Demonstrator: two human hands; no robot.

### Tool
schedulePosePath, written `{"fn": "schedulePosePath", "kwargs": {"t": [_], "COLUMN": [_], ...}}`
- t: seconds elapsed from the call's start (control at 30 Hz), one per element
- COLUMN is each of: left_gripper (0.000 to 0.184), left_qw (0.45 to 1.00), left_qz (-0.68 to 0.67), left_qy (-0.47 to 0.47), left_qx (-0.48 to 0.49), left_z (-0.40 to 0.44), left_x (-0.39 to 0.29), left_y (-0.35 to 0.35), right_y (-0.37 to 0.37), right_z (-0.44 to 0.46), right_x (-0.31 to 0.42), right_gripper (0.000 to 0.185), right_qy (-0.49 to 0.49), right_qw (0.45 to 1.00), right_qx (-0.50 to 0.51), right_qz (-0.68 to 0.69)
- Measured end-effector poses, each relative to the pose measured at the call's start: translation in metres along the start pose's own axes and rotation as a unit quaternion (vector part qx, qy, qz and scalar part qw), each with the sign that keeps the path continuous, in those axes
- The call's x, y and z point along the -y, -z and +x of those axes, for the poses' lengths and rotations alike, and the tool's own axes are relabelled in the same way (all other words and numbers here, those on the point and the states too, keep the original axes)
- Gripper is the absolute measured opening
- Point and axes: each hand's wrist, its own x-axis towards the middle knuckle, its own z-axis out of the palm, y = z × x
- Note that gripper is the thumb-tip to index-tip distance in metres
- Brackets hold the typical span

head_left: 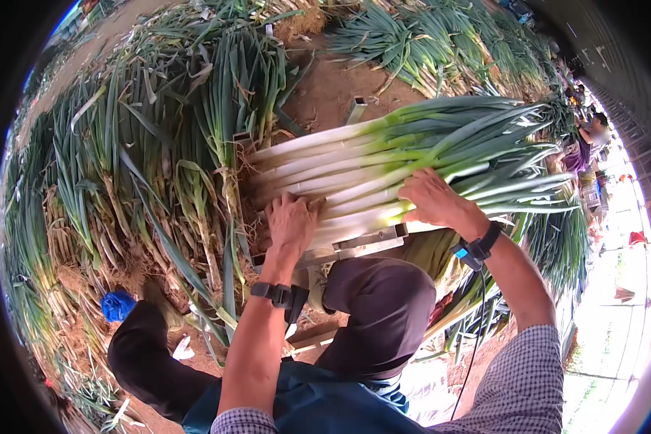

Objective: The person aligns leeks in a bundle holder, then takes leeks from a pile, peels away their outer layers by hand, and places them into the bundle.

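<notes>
A row of cleaned green onions (340, 159) lies side by side in front of me, white stalks to the left and green leaves fanning to the right. They rest on a low stand with a metal rail (369, 242) along its near side. My left hand (293, 223) presses down over the white stalks near the root end, its fingers curled onto them. Farther right, my right hand (437, 200) has thumb and fingers bent around the nearest stalks where white turns to green. Fingertips of both hands are partly hidden.
Heaps of untrimmed green onions (108, 166) with roots and soil crowd the left. Another pile (441, 43) lies beyond the stand. A blue crumpled item (117, 306) sits by my foot. A person (593, 134) is far off at the right.
</notes>
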Motion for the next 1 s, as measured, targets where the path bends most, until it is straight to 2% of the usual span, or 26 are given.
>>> {"fn": "schedulePosePath", "kwargs": {"t": [0.03, 0.07, 0.13, 0.23, 0.33, 0.37, 0.43, 0.57, 0.67, 0.83, 0.93, 0.97, 1.0], "left_gripper": [0.047, 0.045, 0.042, 0.043, 0.037, 0.034, 0.029, 0.024, 0.026, 0.028, 0.026, 0.026, 0.026], "left_qw": [1.000, 1.000, 0.998, 0.999, 1.000, 0.999, 0.992, 0.985, 0.984, 0.987, 0.987, 0.986, 0.985], "left_qz": [-0.004, 0.009, 0.030, 0.006, -0.001, -0.003, -0.010, 0.019, 0.051, 0.065, 0.072, 0.069, 0.067], "left_qy": [-0.004, 0.007, 0.029, 0.031, 0.016, 0.029, 0.054, 0.063, 0.052, 0.062, 0.068, 0.065, 0.059], "left_qx": [-0.017, -0.003, 0.036, 0.037, 0.011, -0.026, -0.110, -0.158, -0.161, -0.132, -0.127, -0.137, -0.147], "left_z": [0.001, 0.004, 0.005, 0.005, 0.002, -0.001, 0.004, 0.008, 0.009, 0.006, 0.011, 0.010, 0.011], "left_x": [0.000, 0.001, 0.001, -0.001, 0.004, 0.003, -0.001, -0.004, -0.005, -0.003, -0.002, -0.002, -0.002], "left_y": [0.003, 0.005, 0.003, 0.005, 0.002, -0.002, -0.007, -0.014, -0.022, -0.019, -0.024, -0.025, -0.024], "right_y": [0.010, 0.019, 0.020, -0.008, -0.012, -0.015, -0.020, -0.024, -0.028, -0.031, -0.029, -0.029, -0.030], "right_z": [0.010, 0.017, 0.025, 0.022, 0.011, 0.008, 0.006, 0.013, 0.012, 0.015, 0.018, 0.020, 0.022], "right_x": [-0.006, -0.011, -0.026, -0.051, -0.054, -0.055, -0.054, -0.034, -0.042, -0.039, -0.039, -0.037, -0.039], "right_gripper": [0.033, 0.025, 0.020, 0.016, 0.016, 0.015, 0.018, 0.022, 0.027, 0.027, 0.022, 0.020, 0.020], "right_qy": [-0.079, -0.133, -0.078, -0.047, -0.080, -0.077, -0.104, -0.130, -0.070, -0.091, -0.039, -0.022, -0.026], "right_qw": [0.988, 0.970, 0.978, 0.986, 0.977, 0.972, 0.973, 0.974, 0.987, 0.987, 0.987, 0.986, 0.989], "right_qx": [0.088, 0.066, -0.105, -0.099, -0.009, 0.001, -0.014, -0.112, -0.093, -0.023, -0.111, -0.156, -0.139], "right_qz": [0.100, 0.194, 0.162, 0.123, 0.200, 0.223, 0.207, 0.150, 0.112, 0.133, 0.107, 0.055, 0.044]}}
